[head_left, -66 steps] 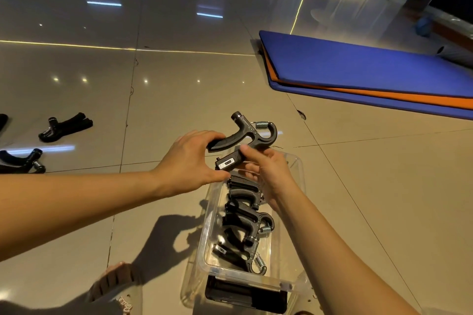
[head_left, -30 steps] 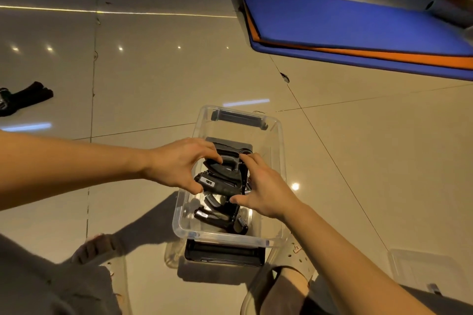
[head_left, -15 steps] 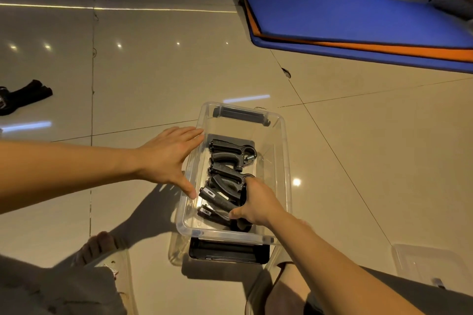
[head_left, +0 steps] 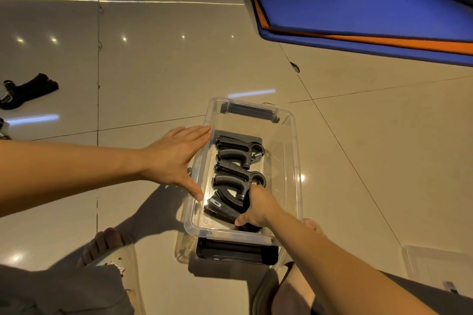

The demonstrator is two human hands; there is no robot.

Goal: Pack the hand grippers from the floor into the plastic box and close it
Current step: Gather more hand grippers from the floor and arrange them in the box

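Your right hand is down in the box, curled around the nearest gripper. Your left hand lies spread and empty on the box's left wall. More grippers lie on the floor well off to your left with their long axis roughly crosswise, so I judge the left hand the nearer one for them.

Glossy beige tile floor; blue-orange mats far right.

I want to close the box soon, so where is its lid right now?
In the head view, the clear lid lies flat on the floor at the lower right, beyond the right forearm and to the right of the plastic box, partly cut off by the frame edge.
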